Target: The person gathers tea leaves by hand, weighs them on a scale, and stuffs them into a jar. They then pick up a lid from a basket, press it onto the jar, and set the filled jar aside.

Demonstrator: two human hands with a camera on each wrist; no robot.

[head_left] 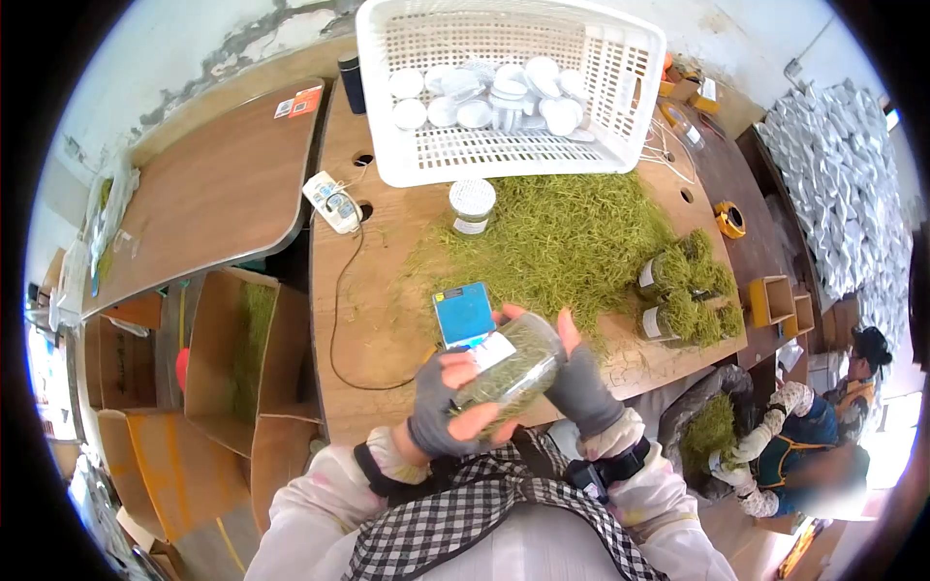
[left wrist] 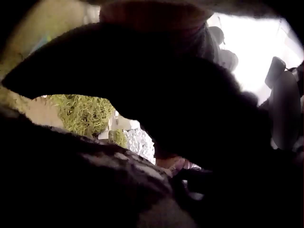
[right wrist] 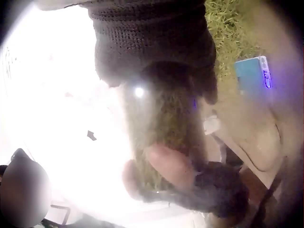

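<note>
A clear jar [head_left: 523, 366] of green dried strands, with a white label, lies tilted between both hands in front of my chest. My left hand [head_left: 444, 405], in a grey fingerless glove, grips its lower left end with bare fingers curled round it. My right hand [head_left: 583, 387], gloved alike, holds the upper right end, thumb raised along the rim and fingertips showing at the far side. In the right wrist view the glove [right wrist: 152, 40] covers one end of the jar. A small blue-topped scale [head_left: 464, 315] sits just beyond the jar. The left wrist view is mostly dark.
A heap of green strands [head_left: 572, 232] covers the table's middle, with a white-lidded jar [head_left: 472, 205] beside it. Several filled jars [head_left: 683, 290] stand at the right. A white basket [head_left: 387, 160] holds lids behind. Cardboard boxes [head_left: 228, 358] stand left; another person [head_left: 804, 436] works at right.
</note>
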